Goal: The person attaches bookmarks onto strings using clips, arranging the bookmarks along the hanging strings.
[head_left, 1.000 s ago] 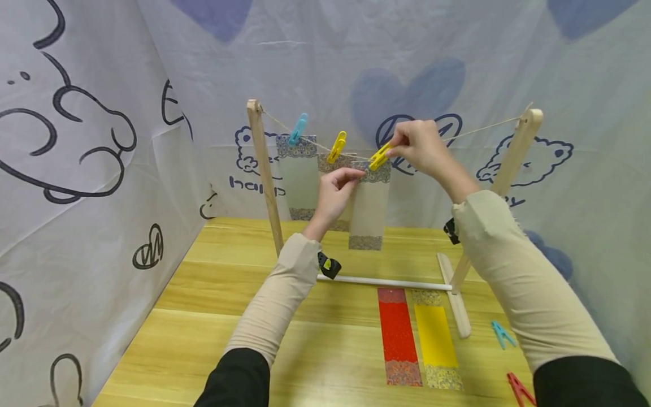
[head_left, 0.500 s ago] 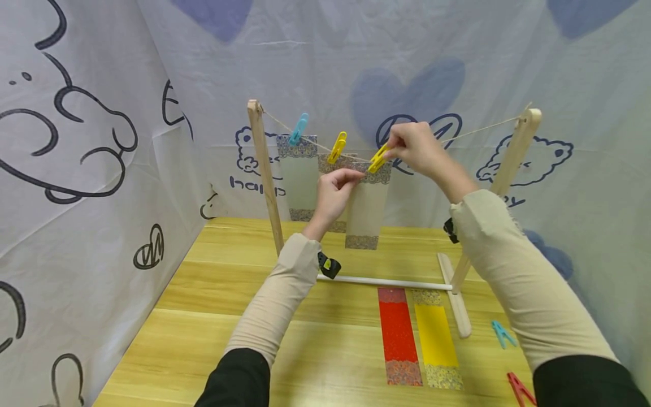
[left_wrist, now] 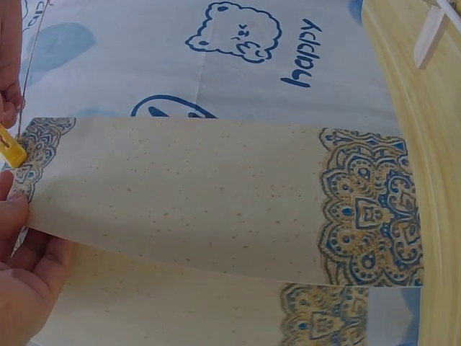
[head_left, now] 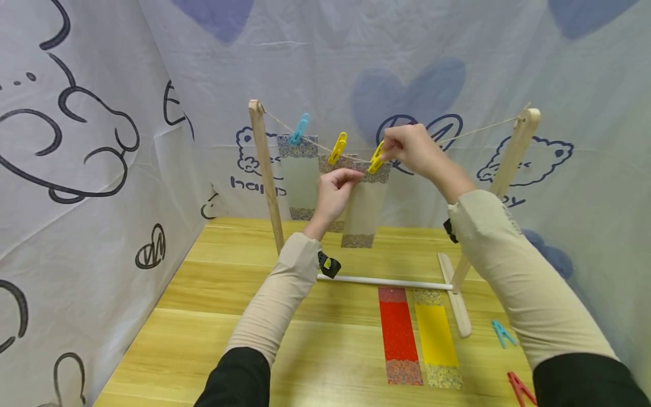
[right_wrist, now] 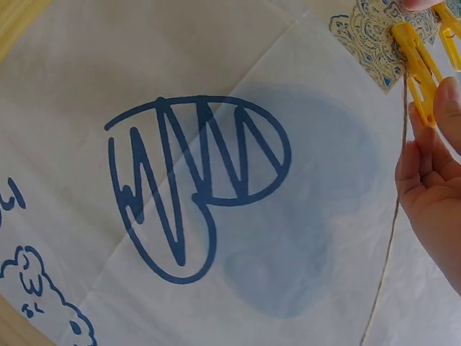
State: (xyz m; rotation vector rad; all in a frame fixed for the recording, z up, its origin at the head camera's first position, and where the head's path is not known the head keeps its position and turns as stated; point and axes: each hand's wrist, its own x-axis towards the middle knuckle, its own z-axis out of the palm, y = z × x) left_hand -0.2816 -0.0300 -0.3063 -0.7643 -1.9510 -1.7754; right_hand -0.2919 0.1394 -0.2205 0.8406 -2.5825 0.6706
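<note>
My left hand pinches the upper left corner of a cream paper strip with ornate patterned ends. The strip hangs down at the string. My right hand pinches a yellow clothespin between thumb and fingers. In the right wrist view the tip of that clothespin overlaps the strip's patterned top edge. Just left, a second yellow clothespin holds another cream strip, partly hidden behind my left hand. Further left, a blue clothespin holds a pale strip on the string.
Two wooden posts, left and right, carry the string, with a white rod between them below. On the table lie a red strip, a yellow strip, a blue clothespin and a red clothespin.
My right hand has shifted slightly left and down, bringing the yellow clothespin more upright over the strip's top edge. The strip's lower end has swung a little left. My left hand stays in place.
</note>
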